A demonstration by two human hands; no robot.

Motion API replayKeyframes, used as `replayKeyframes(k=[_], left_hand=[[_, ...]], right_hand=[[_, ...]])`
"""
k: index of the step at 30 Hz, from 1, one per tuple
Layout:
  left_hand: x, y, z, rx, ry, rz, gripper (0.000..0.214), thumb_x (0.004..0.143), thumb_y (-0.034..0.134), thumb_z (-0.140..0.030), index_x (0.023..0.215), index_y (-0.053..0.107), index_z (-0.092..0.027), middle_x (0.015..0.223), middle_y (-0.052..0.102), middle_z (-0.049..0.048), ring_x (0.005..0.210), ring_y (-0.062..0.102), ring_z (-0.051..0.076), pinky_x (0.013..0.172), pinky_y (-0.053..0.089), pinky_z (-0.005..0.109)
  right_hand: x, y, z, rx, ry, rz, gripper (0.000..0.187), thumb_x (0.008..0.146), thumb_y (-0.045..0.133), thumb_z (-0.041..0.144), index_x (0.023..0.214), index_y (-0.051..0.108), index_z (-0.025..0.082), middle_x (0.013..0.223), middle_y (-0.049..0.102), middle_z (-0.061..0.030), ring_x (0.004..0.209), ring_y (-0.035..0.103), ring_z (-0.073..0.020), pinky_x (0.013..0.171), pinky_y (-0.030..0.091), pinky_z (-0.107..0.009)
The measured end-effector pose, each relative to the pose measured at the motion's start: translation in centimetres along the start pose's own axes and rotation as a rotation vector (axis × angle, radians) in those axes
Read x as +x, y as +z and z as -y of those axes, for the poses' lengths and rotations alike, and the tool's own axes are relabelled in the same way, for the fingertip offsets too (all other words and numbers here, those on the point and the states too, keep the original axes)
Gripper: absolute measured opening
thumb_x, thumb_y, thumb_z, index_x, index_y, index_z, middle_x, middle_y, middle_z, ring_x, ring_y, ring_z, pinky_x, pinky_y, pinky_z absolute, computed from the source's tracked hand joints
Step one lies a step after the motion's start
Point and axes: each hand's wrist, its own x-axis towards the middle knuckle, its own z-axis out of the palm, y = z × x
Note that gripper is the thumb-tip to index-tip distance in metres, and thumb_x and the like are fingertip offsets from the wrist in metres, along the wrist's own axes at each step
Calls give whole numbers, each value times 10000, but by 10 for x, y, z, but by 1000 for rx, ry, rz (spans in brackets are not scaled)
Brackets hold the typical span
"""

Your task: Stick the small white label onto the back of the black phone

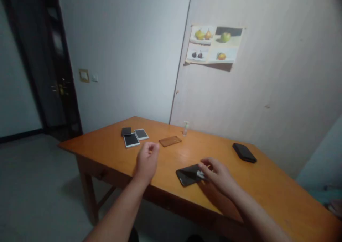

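My right hand [217, 173] rests on a black phone [188, 175] lying flat near the front edge of the wooden table [267, 185]. Its fingers press a small white piece, perhaps a cloth or wipe [200, 173], onto the phone's screen. My left hand [146, 160] hovers above the table left of the phone, fingers loosely curled with thumb and fingertips close together; nothing shows in it.
Farther back lie two white-framed devices [131, 140] [141, 133], a small dark device [126, 131], a brown phone case [170, 141] and a small clear bottle [185, 128]. Another black phone [244, 152] lies at the right. A dark door [57, 64] stands at the left.
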Motion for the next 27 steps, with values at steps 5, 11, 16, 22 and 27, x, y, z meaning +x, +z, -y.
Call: replayKeyframes(k=[5, 11, 16, 22, 27], left_hand=[[-26, 29, -14, 139, 62, 693, 554, 717, 747, -500, 1156, 626, -185, 1125, 671, 99, 1017, 629, 263, 879, 504, 364], [-37, 35, -26, 440, 192, 909, 780, 560, 824, -435, 1279, 603, -228, 1214, 629, 112, 1135, 566, 350, 967, 473, 439], [-25, 55, -20, 445, 179, 907, 722, 610, 756, -378, 1295, 586, -223, 1230, 622, 111, 1147, 569, 331, 949, 482, 406], [-8, 92, 0, 464, 142, 852, 743, 586, 792, -484, 1253, 614, -209, 1203, 631, 124, 1113, 580, 343, 909, 491, 411], [19, 114, 19, 216, 52, 869, 753, 611, 813, -532, 1238, 616, -164, 1141, 673, 119, 988, 643, 277, 821, 517, 359]], right_hand=[[8, -4, -27, -425, 49, 168, 393, 809, 664, 489, 1078, 684, 202, 983, 675, -89, 850, 621, -225, 695, 387, -303], [30, -7, -36, -449, -28, 228, 86, 798, 627, 261, 803, 684, 197, 830, 678, -54, 758, 595, -186, 639, 345, -279], [75, -9, -38, -201, -96, 67, 79, 780, 606, 232, 757, 672, 194, 732, 677, -24, 706, 587, -171, 640, 375, -272], [102, 14, -54, -56, -67, -91, 158, 804, 519, 310, 776, 633, 205, 710, 668, -24, 685, 594, -184, 633, 421, -285], [101, 21, -81, 206, -7, -178, 144, 753, 557, 326, 753, 636, 207, 661, 658, -31, 646, 595, -197, 608, 436, -300]])
